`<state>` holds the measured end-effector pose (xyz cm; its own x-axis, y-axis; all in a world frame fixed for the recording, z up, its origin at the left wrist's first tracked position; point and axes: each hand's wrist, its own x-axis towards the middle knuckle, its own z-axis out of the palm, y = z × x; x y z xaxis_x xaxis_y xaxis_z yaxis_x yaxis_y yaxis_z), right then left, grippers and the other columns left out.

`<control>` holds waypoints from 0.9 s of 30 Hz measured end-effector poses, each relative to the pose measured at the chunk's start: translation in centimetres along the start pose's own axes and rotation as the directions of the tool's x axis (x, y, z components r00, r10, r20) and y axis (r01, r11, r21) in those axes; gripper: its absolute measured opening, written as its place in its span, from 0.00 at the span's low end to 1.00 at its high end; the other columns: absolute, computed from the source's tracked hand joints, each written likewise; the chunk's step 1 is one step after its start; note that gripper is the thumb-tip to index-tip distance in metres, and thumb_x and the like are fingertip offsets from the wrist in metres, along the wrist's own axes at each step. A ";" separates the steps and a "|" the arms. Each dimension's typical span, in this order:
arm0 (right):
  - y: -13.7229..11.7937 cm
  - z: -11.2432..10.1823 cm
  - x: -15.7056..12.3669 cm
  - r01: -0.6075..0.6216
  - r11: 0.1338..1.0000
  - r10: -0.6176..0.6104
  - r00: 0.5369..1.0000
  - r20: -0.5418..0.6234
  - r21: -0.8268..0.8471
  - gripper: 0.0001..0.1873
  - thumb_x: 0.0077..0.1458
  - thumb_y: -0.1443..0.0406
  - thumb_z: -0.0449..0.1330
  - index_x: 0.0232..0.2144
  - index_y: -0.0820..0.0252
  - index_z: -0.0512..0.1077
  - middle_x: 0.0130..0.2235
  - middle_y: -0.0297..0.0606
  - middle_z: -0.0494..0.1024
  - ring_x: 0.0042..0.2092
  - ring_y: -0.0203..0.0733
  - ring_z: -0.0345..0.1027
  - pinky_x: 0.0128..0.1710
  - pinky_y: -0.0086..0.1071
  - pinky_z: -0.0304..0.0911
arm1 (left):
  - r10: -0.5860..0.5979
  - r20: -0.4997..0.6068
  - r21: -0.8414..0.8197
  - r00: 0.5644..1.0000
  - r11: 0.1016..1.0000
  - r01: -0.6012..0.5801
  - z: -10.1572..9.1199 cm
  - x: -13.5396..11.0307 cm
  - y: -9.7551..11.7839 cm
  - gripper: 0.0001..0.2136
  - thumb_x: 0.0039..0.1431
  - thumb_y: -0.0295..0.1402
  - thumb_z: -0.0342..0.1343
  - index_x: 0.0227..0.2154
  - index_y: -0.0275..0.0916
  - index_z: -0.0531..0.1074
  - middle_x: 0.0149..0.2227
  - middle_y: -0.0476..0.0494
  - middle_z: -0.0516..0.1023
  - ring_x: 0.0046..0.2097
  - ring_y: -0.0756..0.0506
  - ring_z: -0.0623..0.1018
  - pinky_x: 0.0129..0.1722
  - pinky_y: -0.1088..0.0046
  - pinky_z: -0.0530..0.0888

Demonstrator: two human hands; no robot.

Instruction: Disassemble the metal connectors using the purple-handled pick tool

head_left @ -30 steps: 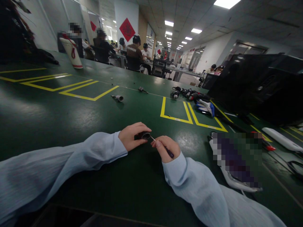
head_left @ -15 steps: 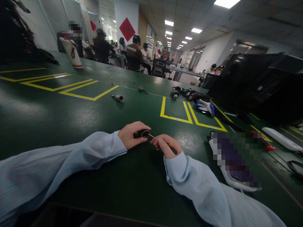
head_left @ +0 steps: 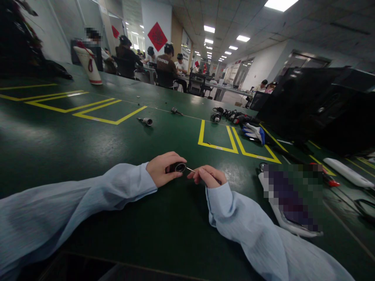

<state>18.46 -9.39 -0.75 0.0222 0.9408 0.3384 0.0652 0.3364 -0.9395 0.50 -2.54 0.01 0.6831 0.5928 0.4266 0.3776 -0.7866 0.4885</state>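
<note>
Forearms angled inward over the green desk (head_left: 164,230), the left hand (head_left: 162,168) pinches a dark, round-mouthed part (head_left: 177,167); the right hand (head_left: 209,176) grips a screwdriver (head_left: 190,169), its thin metal shaft at that mouth. Since a second ago, the right wrist has rolled, hiding more handle. Sleeves (head_left: 224,207): crinkled blue cloth.

Light: ceiling panels (head_left: 209,29), white, overhead, receding in rows; nearest panel, top right, blown out. Exposure: dim foreground, brighter room beyond. Table (head_left: 131,234): dark green, hazy glare patches at far left and just beside the right hand (head_left: 208,176); near edge sunk in near-black. Shadow: dark, soft-edged, between and below the hands. Sleeves (head_left: 117,183): pale, softly lit. Case (head_left: 304,105): black, detail mostly lost. Distortion: wide-angle, tilted room, stretched margins. Focus: far people soft. Mosaic: 2 patches, over 1 far head (head_left: 93,37) and the tablet (head_left: 290,199).
</note>
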 end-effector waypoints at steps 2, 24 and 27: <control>0.0 0.0 0.1 -0.023 0.998 0.023 1.000 -0.007 0.050 0.14 0.50 0.61 0.53 0.18 0.62 0.69 0.25 0.39 0.76 0.22 0.33 0.63 0.23 0.28 0.62 | 0.005 -0.001 -0.008 1.000 1.000 -0.005 0.0 0.0 0.0 0.14 0.50 0.31 0.54 0.42 0.36 0.68 0.39 0.41 0.70 0.34 0.49 0.71 0.30 0.75 0.70; -0.1 -0.3 -0.1 0.016 0.994 -0.014 1.000 0.015 -0.106 0.15 0.50 0.62 0.50 0.17 0.61 0.68 0.23 0.37 0.75 0.22 0.33 0.63 0.23 0.29 0.60 | 0.051 0.065 0.028 0.997 0.998 -0.053 0.2 -0.1 0.2 0.15 0.53 0.30 0.50 0.44 0.37 0.67 0.41 0.41 0.70 0.37 0.48 0.71 0.37 0.72 0.70; 0.0 -0.2 0.2 -0.122 0.987 0.121 0.993 0.010 0.109 0.13 0.47 0.62 0.52 0.16 0.61 0.67 0.22 0.38 0.76 0.20 0.32 0.61 0.21 0.28 0.59 | 0.058 0.064 -0.006 0.996 0.998 -0.058 0.2 0.0 -0.1 0.14 0.53 0.30 0.50 0.44 0.36 0.67 0.42 0.40 0.70 0.37 0.48 0.71 0.36 0.72 0.70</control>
<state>18.71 -9.25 -0.67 0.0203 0.9750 0.2215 -0.0471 0.2222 -0.9739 0.56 -2.54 -0.16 0.7423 0.5340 0.4048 0.3340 -0.8185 0.4673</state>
